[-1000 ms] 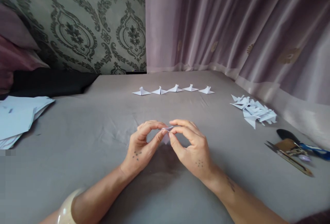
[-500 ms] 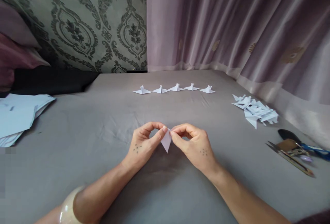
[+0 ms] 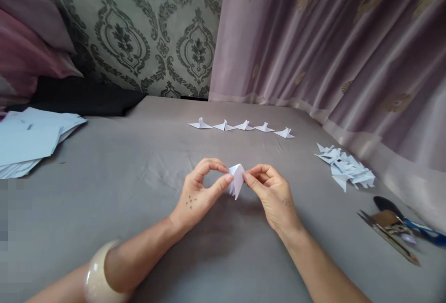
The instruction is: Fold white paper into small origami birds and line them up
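Between my two hands is a small folded white paper piece [image 3: 237, 178], held up off the grey surface with a pointed end hanging down. My left hand [image 3: 204, 187] pinches its left side between thumb and forefinger. On the other side, my right hand [image 3: 272, 191] grips the right edge with thumb and fingertips. Beyond the hands stands a row of several folded white paper figures [image 3: 244, 125], wings spread flat and small peaks upright. The fingertips partly cover the edges of the held piece.
A heap of folded paper figures [image 3: 346, 166] lies at the right. Nearer are tweezers [image 3: 388, 237], a brown piece [image 3: 385, 218] and a blue-handled tool [image 3: 425, 232]. White paper sheets [image 3: 31, 135] are stacked at left beside black cloth [image 3: 87, 96]. A curtain [image 3: 296, 38] hangs behind.
The folded paper has turned and now shows more of its folds, with my hands slightly further apart. The whole view has shifted and tilted a little.
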A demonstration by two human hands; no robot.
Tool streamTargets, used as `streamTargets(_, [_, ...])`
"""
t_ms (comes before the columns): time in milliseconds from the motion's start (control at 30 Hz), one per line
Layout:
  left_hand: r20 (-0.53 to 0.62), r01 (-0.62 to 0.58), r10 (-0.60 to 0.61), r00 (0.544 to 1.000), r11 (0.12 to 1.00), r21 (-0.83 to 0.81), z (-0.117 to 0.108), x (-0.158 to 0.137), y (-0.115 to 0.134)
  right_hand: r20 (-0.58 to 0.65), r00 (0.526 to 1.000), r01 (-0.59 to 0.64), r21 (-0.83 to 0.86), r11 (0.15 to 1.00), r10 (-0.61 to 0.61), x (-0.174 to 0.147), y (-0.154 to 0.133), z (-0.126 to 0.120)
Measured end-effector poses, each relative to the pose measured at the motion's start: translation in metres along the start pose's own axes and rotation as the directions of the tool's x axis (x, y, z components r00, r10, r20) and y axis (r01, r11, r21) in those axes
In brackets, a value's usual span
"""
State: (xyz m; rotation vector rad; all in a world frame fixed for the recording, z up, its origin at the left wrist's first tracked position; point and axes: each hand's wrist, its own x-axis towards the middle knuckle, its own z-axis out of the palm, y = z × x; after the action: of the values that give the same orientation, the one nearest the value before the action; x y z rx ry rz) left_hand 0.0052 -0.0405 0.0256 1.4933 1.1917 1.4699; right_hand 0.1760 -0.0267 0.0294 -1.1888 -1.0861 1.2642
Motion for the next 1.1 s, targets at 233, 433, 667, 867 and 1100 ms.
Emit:
streamTargets(233, [0.046, 0.05, -0.048, 0.998, 0.998, -0.026, 0.001, -0.001, -0.002, 0.004, 0.979, 0.2, -0.18, 0.963, -0.202, -0.008, 0.005, 0.004])
streamTargets(433, [0.131, 0.209, -0.18, 0.975, 0.946, -0.248, 0.002, 0.002, -0.001, 0.011, 0.966, 0.253, -0.221, 0.942, -0.257, -0.011, 0.003, 0.006])
streamTargets(667, [0.126, 0.325, -0.3, 0.946, 0.841, -0.434, 0.006, 0.002, -0.006, -0.017, 0.966, 0.245, -0.238, 0.94, -0.256, -0.013, 0.002, 0.006])
streamTargets(867, [0.178, 0.4, -0.358, 0.916, 0.824, -0.402, 0.006, 0.003, 0.0, -0.001, 0.964, 0.254, -0.278, 0.926, -0.264, -0.013, -0.002, 0.006])
streamTargets(1100, [0.212, 0.411, -0.355, 0.911, 0.83, -0.377, 0.006, 0.003, -0.003, 0.043, 0.989, 0.149, -0.175, 0.973, -0.143, -0.009, -0.008, 0.002])
